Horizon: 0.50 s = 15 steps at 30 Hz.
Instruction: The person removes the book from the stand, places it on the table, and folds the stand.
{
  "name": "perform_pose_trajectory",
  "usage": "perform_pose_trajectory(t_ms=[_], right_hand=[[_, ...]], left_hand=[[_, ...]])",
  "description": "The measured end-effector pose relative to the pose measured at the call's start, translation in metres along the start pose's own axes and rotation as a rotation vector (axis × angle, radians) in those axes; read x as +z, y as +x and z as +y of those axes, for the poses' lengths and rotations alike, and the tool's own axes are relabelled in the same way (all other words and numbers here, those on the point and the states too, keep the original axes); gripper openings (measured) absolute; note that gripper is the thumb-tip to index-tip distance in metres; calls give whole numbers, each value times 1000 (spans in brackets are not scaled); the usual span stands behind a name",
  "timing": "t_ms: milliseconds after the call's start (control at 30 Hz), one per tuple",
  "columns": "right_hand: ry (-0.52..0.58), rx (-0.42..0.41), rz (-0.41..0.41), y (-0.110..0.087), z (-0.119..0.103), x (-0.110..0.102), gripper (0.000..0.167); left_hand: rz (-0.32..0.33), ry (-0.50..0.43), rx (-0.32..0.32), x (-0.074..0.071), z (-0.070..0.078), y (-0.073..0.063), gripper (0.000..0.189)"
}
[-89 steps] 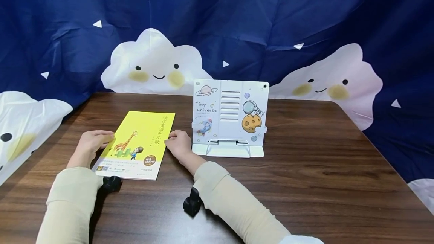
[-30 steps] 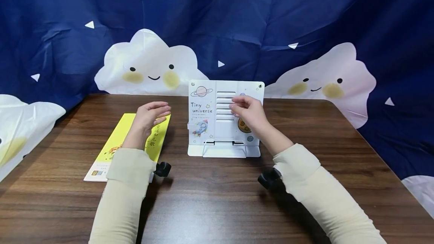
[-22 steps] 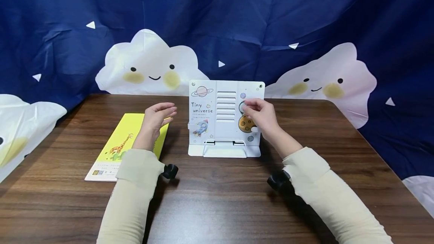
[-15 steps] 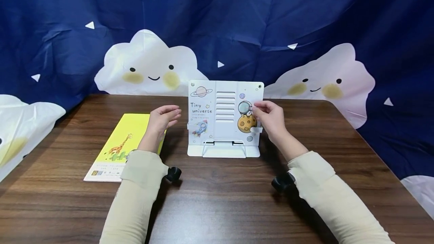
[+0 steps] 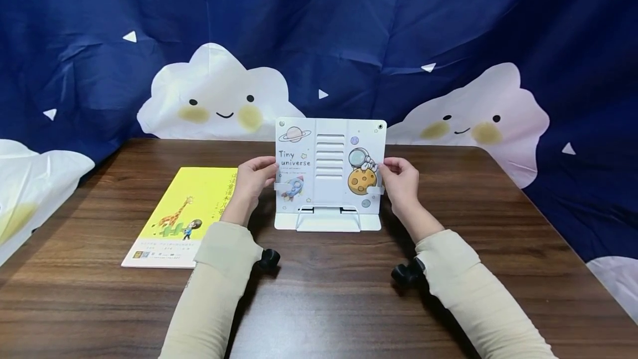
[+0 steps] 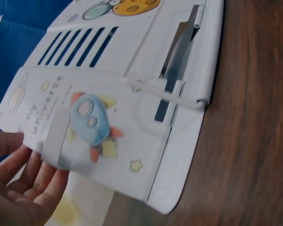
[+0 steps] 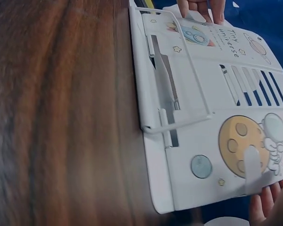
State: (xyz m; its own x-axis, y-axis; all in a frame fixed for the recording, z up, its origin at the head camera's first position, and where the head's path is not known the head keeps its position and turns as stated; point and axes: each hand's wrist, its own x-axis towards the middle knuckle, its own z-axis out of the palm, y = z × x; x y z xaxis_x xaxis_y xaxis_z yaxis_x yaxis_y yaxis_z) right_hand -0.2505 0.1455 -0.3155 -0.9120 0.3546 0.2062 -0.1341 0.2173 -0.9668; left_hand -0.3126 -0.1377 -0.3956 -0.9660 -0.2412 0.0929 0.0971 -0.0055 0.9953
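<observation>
A white book stand (image 5: 330, 193) with space drawings and the words "Tiny universe" stands upright on the table in the head view. My left hand (image 5: 251, 181) holds its left side edge, thumb in front. In the left wrist view the fingers of that hand (image 6: 26, 188) lie at the edge beside a small white page clip (image 6: 56, 136). My right hand (image 5: 402, 184) pinches the opposite edge near the astronaut picture. The right wrist view shows its fingers behind the panel. A yellow book (image 5: 174, 198) with a giraffe on its cover lies flat to the left, partly covered by the left arm.
The dark wooden table (image 5: 324, 303) reaches back to a blue curtain (image 5: 349, 26) printed with smiling clouds. Black wrist cameras (image 5: 269, 259) hang at the inner side of both cuffs. A wire page holder (image 7: 198, 84) runs across the stand's lower front.
Both hands have left the yellow book and come to the stand. Most recently the left hand moved right to the left edge and the right hand settled on the right edge.
</observation>
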Motion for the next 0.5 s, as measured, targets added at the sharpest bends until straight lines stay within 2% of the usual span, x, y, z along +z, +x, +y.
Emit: perform_pose_trajectory(t_ms=[33, 233, 267, 367, 500], right_hand=[[50, 5, -17, 6, 12, 1, 17], [149, 22, 25, 17, 36, 7, 3], [124, 27, 51, 14, 33, 8, 2], [116, 46, 72, 23, 44, 11, 2], [64, 5, 84, 44, 69, 16, 4]], left_hand=[[13, 6, -1, 2, -1, 0, 18], [79, 44, 5, 6, -7, -2, 11], [84, 58, 6, 6, -8, -2, 11], [86, 83, 12, 6, -9, -3, 12], [77, 85, 23, 4, -8, -7, 13]])
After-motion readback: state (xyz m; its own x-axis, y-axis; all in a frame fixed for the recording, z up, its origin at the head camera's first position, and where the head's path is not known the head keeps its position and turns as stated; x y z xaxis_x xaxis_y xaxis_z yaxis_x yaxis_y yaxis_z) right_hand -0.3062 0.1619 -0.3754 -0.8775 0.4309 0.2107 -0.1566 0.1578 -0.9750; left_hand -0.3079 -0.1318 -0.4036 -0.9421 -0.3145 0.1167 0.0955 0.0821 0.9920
